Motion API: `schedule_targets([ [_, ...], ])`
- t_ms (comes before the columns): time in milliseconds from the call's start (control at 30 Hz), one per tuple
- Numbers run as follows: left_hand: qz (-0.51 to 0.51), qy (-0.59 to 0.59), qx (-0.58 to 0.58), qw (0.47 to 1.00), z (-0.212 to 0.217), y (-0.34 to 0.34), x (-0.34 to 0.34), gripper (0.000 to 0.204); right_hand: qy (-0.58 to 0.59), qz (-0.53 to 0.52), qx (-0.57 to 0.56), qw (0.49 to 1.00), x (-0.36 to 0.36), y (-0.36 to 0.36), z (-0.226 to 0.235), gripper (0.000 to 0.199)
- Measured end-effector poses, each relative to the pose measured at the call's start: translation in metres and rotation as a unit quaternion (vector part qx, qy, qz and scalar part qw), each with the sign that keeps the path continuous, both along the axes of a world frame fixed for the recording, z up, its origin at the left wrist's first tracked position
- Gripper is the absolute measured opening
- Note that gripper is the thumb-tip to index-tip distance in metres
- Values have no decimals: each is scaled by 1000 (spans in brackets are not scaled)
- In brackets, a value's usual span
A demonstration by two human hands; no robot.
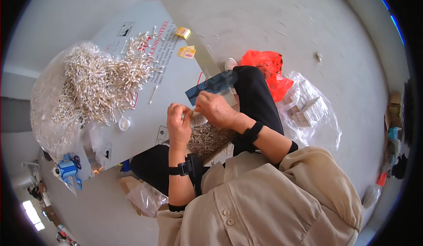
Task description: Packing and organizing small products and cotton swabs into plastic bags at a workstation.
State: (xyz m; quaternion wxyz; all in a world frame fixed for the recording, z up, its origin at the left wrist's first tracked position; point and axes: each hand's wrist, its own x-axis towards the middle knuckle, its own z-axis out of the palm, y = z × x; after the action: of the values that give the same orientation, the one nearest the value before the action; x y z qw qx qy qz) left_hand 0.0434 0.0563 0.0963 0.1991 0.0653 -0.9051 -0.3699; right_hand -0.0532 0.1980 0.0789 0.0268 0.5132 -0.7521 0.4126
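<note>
Above my lap, both hands are closed at a small whitish, ridged bundle (pixel 199 119); whether it is a filled packet is too small to tell. My left hand (pixel 178 125) pinches its left side between thumb and fingers. My right hand (pixel 215 108) has its fingertips pressed together at the upper edge, close to the left thumb. Just beneath my hands, an open box (pixel 207 142) of thin brownish sticks rests between my thighs. To the left, a big heap of cotton swabs (pixel 105 78) spills from a clear plastic bag (pixel 46 105) across the tabletop (pixel 145 118).
Two yellow packets (pixel 185 43) lie near the table's far edge. A small round white container (pixel 124 124) and a blue object with straps (pixel 68 169) are at the left. Right of my knee sit a red plastic bag (pixel 269 70) and a clear bag (pixel 310 109) of white packs.
</note>
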Motion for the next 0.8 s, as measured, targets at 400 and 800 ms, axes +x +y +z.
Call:
schedule_targets([
  [400,18,50,211,976,29,2,24,9,-112,-17,-79,990,14,17,38,13],
  [800,-19,57,-93,994,52,20,36,17,-108,30,-101,989,25,29,51,13],
])
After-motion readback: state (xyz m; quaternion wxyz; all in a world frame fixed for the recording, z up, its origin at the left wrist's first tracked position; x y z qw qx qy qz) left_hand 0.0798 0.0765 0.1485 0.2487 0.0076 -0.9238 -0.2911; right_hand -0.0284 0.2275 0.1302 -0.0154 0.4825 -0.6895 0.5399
